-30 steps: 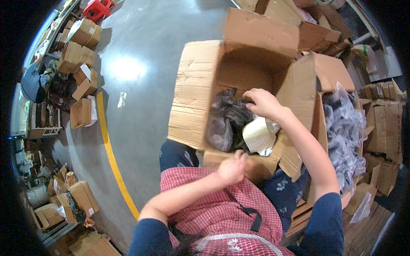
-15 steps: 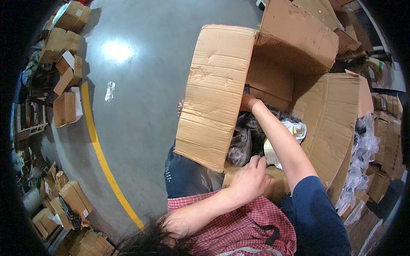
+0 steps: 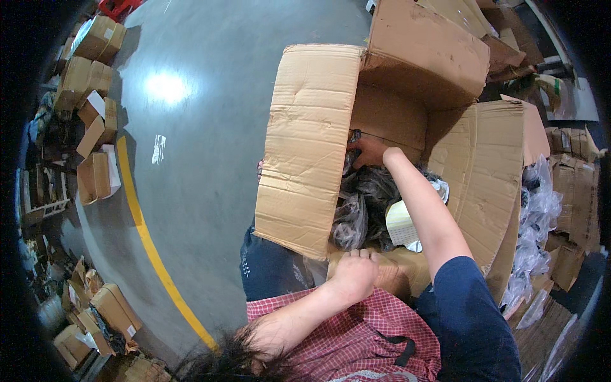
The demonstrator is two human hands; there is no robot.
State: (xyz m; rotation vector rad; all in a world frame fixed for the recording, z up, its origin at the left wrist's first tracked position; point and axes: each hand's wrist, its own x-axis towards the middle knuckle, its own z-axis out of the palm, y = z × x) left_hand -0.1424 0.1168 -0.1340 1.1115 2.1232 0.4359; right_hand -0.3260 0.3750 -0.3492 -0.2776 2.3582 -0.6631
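The box (image 3: 318, 146) was a large brown cardboard carton, worn and creased, standing open on the grey floor (image 3: 210, 114) right in front of the person; its left flap stood up tall and pale with dents across it; the far flap leaned back, and the right flap splayed out toward a heap of clear bags (image 3: 541, 216) beside the box. Inside the box lay dark things wrapped in crinkled clear plastic (image 3: 369, 204), piled to the near wall, with a pale yellow roll (image 3: 400, 224) among them near the right flap. The right hand (image 3: 368, 153) reached deep into the box, at the far wall just behind the left flap; its fingers were curled on something dark there, though what it held I could not tell. The left hand (image 3: 355, 274) rested on the near rim of the box, fingers bent over the cardboard edge and gripping it. Left of the box a yellow line (image 3: 153, 254) ran across the floor; beyond that line, well apart from the box, small cartons (image 3: 95, 127) lay stacked and scattered; more flattened cardboard (image 3: 573, 191) lay past the bags on the right of the box.
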